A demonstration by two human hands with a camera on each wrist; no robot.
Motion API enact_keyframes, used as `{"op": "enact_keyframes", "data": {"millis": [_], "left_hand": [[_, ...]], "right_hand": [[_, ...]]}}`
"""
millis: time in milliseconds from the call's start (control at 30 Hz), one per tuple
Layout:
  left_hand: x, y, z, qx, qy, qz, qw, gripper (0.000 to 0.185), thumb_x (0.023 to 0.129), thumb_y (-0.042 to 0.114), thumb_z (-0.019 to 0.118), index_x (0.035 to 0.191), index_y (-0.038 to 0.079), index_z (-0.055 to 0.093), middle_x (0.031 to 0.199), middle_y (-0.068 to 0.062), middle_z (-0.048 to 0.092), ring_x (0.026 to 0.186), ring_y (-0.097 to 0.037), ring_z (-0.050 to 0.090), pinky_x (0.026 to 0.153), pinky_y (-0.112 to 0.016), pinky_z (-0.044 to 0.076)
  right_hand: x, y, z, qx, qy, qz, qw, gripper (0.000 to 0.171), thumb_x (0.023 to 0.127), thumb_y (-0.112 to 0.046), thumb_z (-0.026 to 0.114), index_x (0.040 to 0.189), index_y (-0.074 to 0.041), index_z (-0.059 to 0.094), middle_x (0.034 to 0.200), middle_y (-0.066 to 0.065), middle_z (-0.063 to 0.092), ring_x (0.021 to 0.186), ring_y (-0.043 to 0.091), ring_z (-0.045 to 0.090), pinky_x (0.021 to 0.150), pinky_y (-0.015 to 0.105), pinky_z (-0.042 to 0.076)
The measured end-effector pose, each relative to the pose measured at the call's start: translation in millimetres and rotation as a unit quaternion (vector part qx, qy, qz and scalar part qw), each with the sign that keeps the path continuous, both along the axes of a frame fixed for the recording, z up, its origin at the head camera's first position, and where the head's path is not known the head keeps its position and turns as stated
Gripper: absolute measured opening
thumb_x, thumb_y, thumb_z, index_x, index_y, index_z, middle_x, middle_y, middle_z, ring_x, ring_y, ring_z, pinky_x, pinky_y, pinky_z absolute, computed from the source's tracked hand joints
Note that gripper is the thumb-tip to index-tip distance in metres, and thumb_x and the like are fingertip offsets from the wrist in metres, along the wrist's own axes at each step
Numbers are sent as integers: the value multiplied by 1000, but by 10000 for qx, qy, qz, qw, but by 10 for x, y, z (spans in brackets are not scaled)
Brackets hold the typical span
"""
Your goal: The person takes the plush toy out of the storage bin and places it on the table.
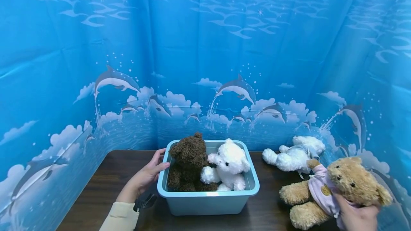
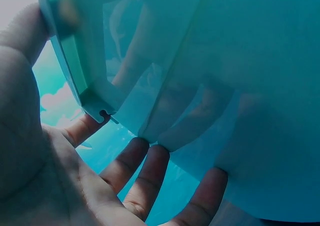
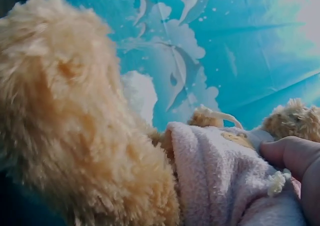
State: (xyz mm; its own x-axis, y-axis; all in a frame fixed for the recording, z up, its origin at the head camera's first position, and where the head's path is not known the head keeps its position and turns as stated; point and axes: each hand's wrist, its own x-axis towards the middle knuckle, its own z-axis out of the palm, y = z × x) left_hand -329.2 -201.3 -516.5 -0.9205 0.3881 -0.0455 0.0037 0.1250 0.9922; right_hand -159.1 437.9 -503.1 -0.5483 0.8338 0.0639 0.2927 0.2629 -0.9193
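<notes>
A light blue plastic bin [image 1: 207, 202] stands on the table, holding a dark brown teddy bear [image 1: 189, 152] and a white stuffed toy [image 1: 232, 163]. My left hand [image 1: 151, 170] holds the bin's left side, thumb at the rim and the other fingertips against the outer wall [image 2: 250, 136]. On the right, my right hand [image 1: 358, 215] grips a tan teddy bear [image 1: 295, 192] around its upper body, thumb over the pink shirt [image 3: 210, 171]. The bear leans back with its legs toward the bin; the far fingers are hidden behind it.
Another white stuffed toy [image 1: 290, 158] in a pale blue top lies at the back right of the dark wooden table [image 1: 102, 184]. A blue curtain [image 1: 199, 63] printed with dolphins surrounds the table's back and sides.
</notes>
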Motion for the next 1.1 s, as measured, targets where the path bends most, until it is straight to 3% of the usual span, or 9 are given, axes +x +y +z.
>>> {"op": "enact_keyframes", "data": {"millis": [133, 167, 267, 467, 567, 800, 967, 1100], "left_hand": [[-5, -1, 2, 16, -17, -5, 10000, 69, 111, 39, 58, 167, 29, 19, 166, -16, 25, 152, -44, 32, 116, -61, 45], [-6, -1, 2, 14, -8, -2, 10000, 70, 110, 40, 59, 167, 29, 19, 167, -16, 24, 152, -44, 32, 116, -62, 45], [-5, -6, 7, -9, 3, -12, 10000, 71, 110, 41, 59, 167, 29, 18, 168, -17, 23, 153, -45, 30, 117, -65, 44], [5, -19, 9, -43, -15, -23, 10000, 70, 110, 39, 58, 167, 29, 18, 167, -17, 24, 153, -46, 28, 119, -69, 42], [9, -17, 13, -46, -8, -27, 10000, 70, 110, 39, 58, 167, 29, 18, 166, -16, 25, 153, -45, 29, 119, -69, 42], [19, -20, 18, -73, 41, 5, 10000, 71, 109, 40, 59, 167, 30, 18, 167, -15, 24, 154, -46, 28, 120, -72, 39], [-3, -22, 32, -39, 52, -29, 10000, 70, 110, 41, 58, 166, 30, 18, 170, -16, 21, 156, -47, 27, 122, -75, 36], [-18, -6, 16, -64, 61, -101, 9999, 69, 111, 40, 58, 166, 30, 18, 170, -16, 20, 156, -47, 27, 121, -74, 37]], "right_hand": [[3, -4, -71, 110, 160, 62, 9998, 108, 95, -37, 82, 172, -25, 8, 153, 21, 47, 145, 51, 44, 122, 70, 34], [5, -7, -83, 108, 199, 76, 9997, 108, 95, -35, 81, 172, -25, 6, 156, 25, 45, 148, 53, 43, 123, 70, 33], [3, 8, -130, 37, 55, 54, 10000, 109, 97, -36, 78, 173, -15, 3, 164, 43, 32, 149, 63, 37, 122, 75, 30], [-52, 89, -301, -316, -519, -225, 9979, 117, 94, -50, 76, 170, 0, 3, 159, 48, 31, 146, 63, 38, 117, 75, 34], [-81, 128, -370, -511, -417, -301, 9974, 120, 92, -51, 79, 169, 0, 3, 160, 46, 31, 146, 59, 38, 118, 73, 34], [-109, 232, -525, -781, -362, -12, 9963, 127, 94, -45, 79, 169, -10, -18, 174, 39, 8, 160, 58, 20, 130, 70, 20], [-153, 232, -647, -929, -397, -314, 9944, 125, 93, -57, 74, 172, -9, -11, 174, 40, 14, 160, 59, 21, 132, 67, 18], [-158, 202, -726, -1042, -232, -408, 9934, 118, 94, -56, 71, 173, -8, -3, 174, 39, 17, 160, 59, 23, 134, 64, 17]]}}
